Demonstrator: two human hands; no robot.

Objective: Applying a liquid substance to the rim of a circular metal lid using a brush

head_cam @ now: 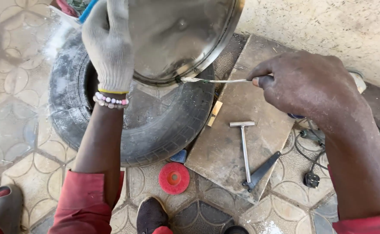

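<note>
- left hand [108, 43], gloved in grey knit, upper left of the frame, closed over the near edge of a metal pan [177, 39] and holding it tilted on its rim.
- bead bracelet [110, 100] around the left wrist, just below the glove cuff.
- right hand [305, 84], bare, right of centre, fingers pinched shut on a thin rod [216, 80].
- rod running level toward the left, its whitish tip touching the pan's lower rim at centre top.
- pan between the hands: left hand on it, right hand well apart, reaching it only through the rod.
- pan resting over a tyre [155, 125] lying flat on the patterned floor tiles [8, 130], left of centre.
- grey slab [224, 151] right of the tyre, under the right hand; t-shaped metal tool [244, 145] lying on it, dark flat piece [263, 169] at its lower end.
- red disc [174, 177] on the tiles at bottom centre, just beside the slab's lower corner.
- black plug and cable [311, 178] at lower right, below the right forearm.
</note>
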